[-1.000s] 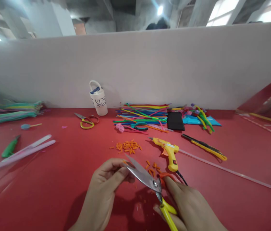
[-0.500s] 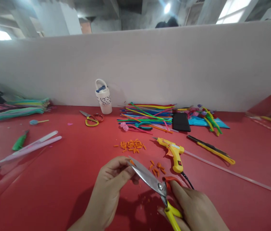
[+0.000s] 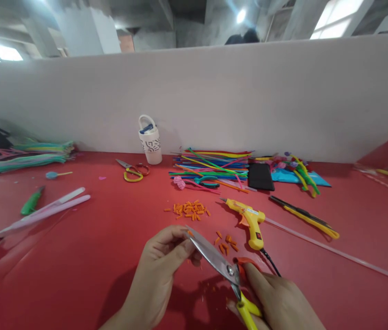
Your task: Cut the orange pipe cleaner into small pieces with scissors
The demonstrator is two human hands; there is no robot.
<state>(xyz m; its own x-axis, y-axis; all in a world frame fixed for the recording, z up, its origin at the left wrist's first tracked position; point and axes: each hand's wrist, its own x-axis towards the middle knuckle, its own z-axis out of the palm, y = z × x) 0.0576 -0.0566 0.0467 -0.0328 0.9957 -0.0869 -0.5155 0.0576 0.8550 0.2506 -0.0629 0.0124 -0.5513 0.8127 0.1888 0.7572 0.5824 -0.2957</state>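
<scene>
My right hand (image 3: 276, 298) grips the yellow and orange handles of a pair of scissors (image 3: 214, 257), whose steel blades point up and left. My left hand (image 3: 161, 266) pinches a tiny orange piece (image 3: 190, 233) at the blade tips. Just beyond the blades lies a small scatter of cut orange bits (image 3: 226, 241), and a larger pile of orange bits (image 3: 190, 209) sits further back on the red table (image 3: 94, 238).
A yellow glue gun (image 3: 249, 220) lies right of the blades with its black cord. Behind are coloured straws (image 3: 211, 167), a black phone (image 3: 261, 176), a white bottle (image 3: 150, 145), small scissors (image 3: 130, 172), a yellow-handled tool (image 3: 304, 217). Left lie pink sticks (image 3: 42, 211) and a green tool (image 3: 31, 201).
The view has shifted a little, so everything sits slightly further right. Both hands and the scissors keep the same pose at the blade tips.
</scene>
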